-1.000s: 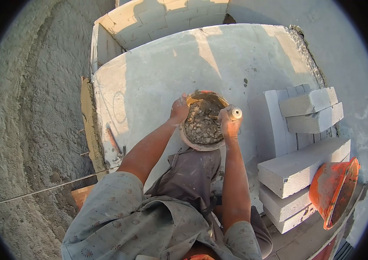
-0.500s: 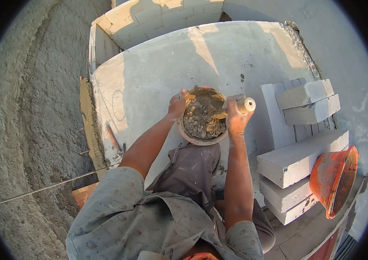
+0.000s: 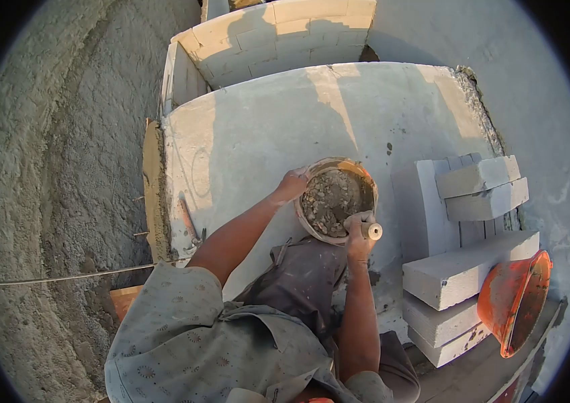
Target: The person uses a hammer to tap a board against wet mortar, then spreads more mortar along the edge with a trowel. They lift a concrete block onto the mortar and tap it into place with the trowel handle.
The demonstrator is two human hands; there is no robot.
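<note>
A round bucket [image 3: 302, 216] of crumbly grey mortar [image 3: 327, 200] rests on the pale slab in front of my knees. My left hand [image 3: 291, 186] is closed on the far left part of its rim. At the near right side of the bucket, my right hand [image 3: 359, 236] wraps round the wooden handle of a trowel [image 3: 371, 232]. The handle's butt end points up to the right. My fist hides most of the blade, which seems to be down in the mortar.
Stacked pale blocks [image 3: 469, 267] stand to my right, with an orange bucket [image 3: 510, 302] tipped against them. A hammer-like tool [image 3: 188, 219] lies on the slab [image 3: 265, 121] at left. A taut string [image 3: 63, 279] crosses the left side. A low block wall [image 3: 285, 43] stands beyond the slab.
My right hand has drawn the trowel toward me, from the bucket's right side to its near right edge. My left hand stays on the rim. The whole view has shifted slightly.
</note>
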